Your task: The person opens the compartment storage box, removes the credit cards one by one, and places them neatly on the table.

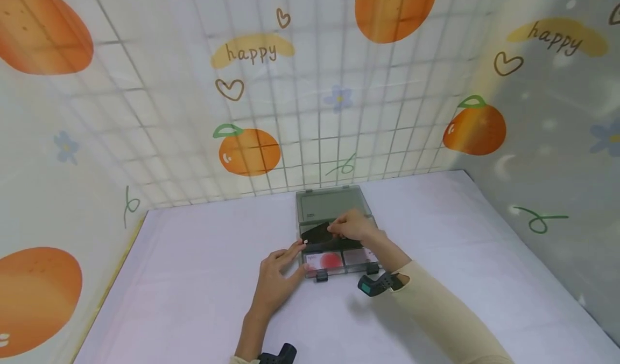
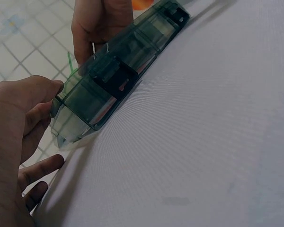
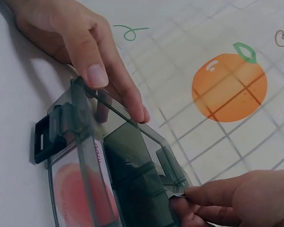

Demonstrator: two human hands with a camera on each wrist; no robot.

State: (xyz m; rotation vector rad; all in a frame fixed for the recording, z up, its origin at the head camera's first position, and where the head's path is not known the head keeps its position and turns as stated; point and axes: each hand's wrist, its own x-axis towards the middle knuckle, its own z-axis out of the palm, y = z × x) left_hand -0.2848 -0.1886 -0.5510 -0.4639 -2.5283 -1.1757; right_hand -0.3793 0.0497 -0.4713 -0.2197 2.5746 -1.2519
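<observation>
Right hand, hiding part of the case, pinches a dark sheet; left hand, fingers loosely extended, touches the nine-o'clock side (lid at twelve).

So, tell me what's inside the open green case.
The case holds a reddish card and a paler one in front; the right hand pinches a dark piece. What lies beneath that piece is hidden.

Left hand rests spread, right hand pinches.
</observation>
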